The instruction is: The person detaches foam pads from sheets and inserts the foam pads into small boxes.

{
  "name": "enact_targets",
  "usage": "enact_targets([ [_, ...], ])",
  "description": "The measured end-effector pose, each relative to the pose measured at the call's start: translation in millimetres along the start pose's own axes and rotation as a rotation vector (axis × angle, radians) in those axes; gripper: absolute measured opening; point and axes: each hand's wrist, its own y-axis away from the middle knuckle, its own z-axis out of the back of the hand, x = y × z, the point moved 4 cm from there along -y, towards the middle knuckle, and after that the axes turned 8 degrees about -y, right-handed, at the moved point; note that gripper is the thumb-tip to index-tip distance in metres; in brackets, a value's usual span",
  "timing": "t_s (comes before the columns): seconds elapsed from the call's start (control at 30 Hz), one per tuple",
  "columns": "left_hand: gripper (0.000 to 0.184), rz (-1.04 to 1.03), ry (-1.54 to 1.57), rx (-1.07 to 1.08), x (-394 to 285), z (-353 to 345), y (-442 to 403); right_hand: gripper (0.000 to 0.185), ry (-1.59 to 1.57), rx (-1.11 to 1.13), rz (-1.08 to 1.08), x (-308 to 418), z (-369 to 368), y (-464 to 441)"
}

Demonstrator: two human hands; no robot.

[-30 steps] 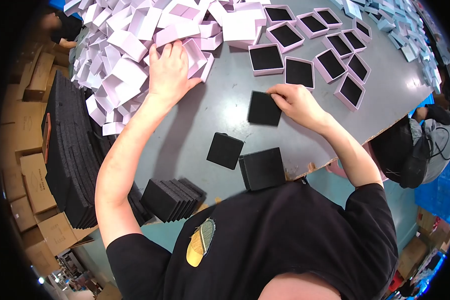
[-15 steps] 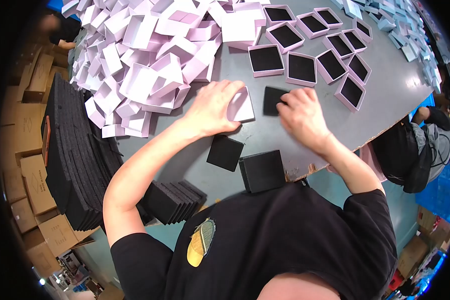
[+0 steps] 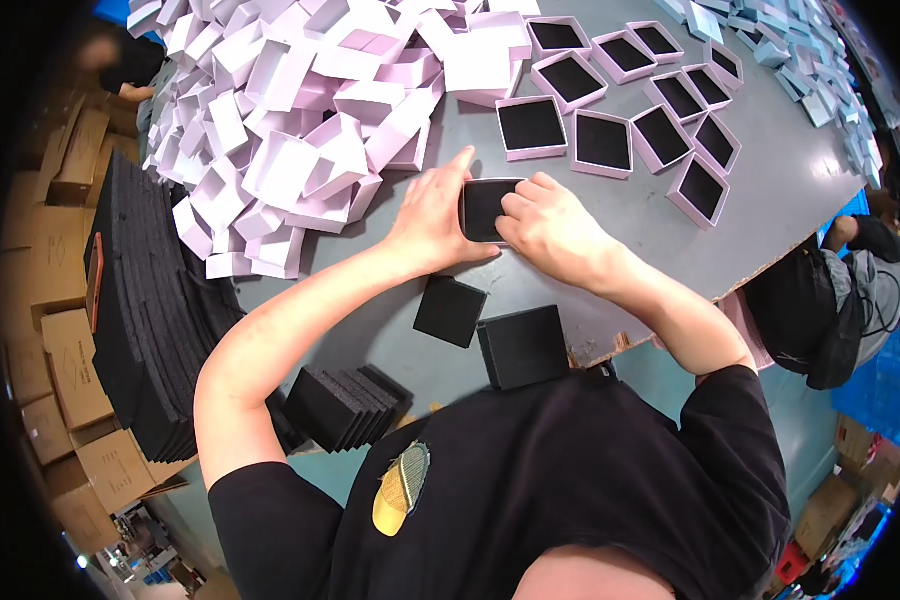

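Observation:
In the middle of the table, a small pale pink box [image 3: 497, 180] lies with its open side up. My left hand [image 3: 430, 215] holds its left side, thumb and fingers reaching along two edges. A black foam pad [image 3: 482, 212] lies in the box opening, and the curled fingers of my right hand [image 3: 553, 222] grip its right side; the fingertips are partly hidden. Closer to my body are a loose square foam pad [image 3: 450, 311] and a thicker black foam block [image 3: 525, 347] at the table edge.
A big heap of pale pink boxes [image 3: 295, 165] rises at left. Several foam-lined boxes [image 3: 532, 128] stand beyond my hands. Blue boxes [image 3: 820, 100] lie at far right. Foam sheets [image 3: 145, 310] and cut foam pads [image 3: 340, 408] are at left. Another person [image 3: 820, 290] is at right.
My right hand has moved left, bringing the black foam pad from the table into the box. My left hand stays at the box, which now sits turned slightly straighter.

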Motion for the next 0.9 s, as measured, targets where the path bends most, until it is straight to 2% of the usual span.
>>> enact_targets([
  [0.13, 0.116, -0.058, 0.021, 0.01, -7, -6, 0, 0.006, 0.223, 0.204, -0.076, 1, -2, -11],
  [0.17, 0.103, -0.122, 0.055, 0.021, -15, 1, -1, 0.006, 0.267, 0.213, -0.109, -4, -2, -10],
  [0.27, 0.077, -0.327, -0.146, -0.138, -27, 46, 3, 0.006, 0.315, 0.262, -0.228, -42, 2, 5],
  [0.33, 0.058, -0.263, -0.433, -0.282, -17, 84, 12, 0.009, 0.195, 0.302, -0.402, -57, 23, 16],
  [0.4, 0.032, -0.212, -0.874, -0.419, -6, 112, 19, 0.016, 0.083, 0.155, -0.34, -46, 44, 21],
  [0.47, 0.023, -0.14, -1.032, -0.287, 26, 114, 28, 0.024, -0.29, -0.05, -0.178, -13, 65, 23],
  [0.5, 0.019, -0.094, -1.112, -0.223, 38, 111, 31, 0.03, -0.652, 0.058, 0.024, 22, 71, 27],
  [0.53, 0.016, -0.079, -1.098, -0.191, 42, 110, 32, 0.032, -0.667, 0.111, 0.108, 43, 75, 30],
  [0.6, 0.011, -0.056, -1.069, -0.13, 47, 108, 32, 0.033, -0.541, 0.284, 0.116, 69, 67, 39],
  [0.7, 0.012, 0.059, -0.785, -0.107, 39, 112, 33, 0.03, -0.368, 0.18, 0.148, 84, 48, 56],
  [0.77, 0.013, -0.05, -0.758, -0.199, 4, 125, 38, 0.022, -0.253, 0.104, 0.207, 88, 47, 62],
  [0.8, 0.013, -0.105, -0.743, -0.247, -15, 130, 39, 0.024, -0.298, 0.108, 0.192, 86, 49, 62],
  [0.87, 0.015, -0.199, -0.433, -0.204, -41, 128, 40, 0.033, -0.39, 0.117, 0.169, 81, 54, 60],
  [0.9, 0.017, -0.242, -0.252, -0.146, -49, 122, 38, 0.028, -0.437, 0.019, 0.136, 77, 63, 56],
])
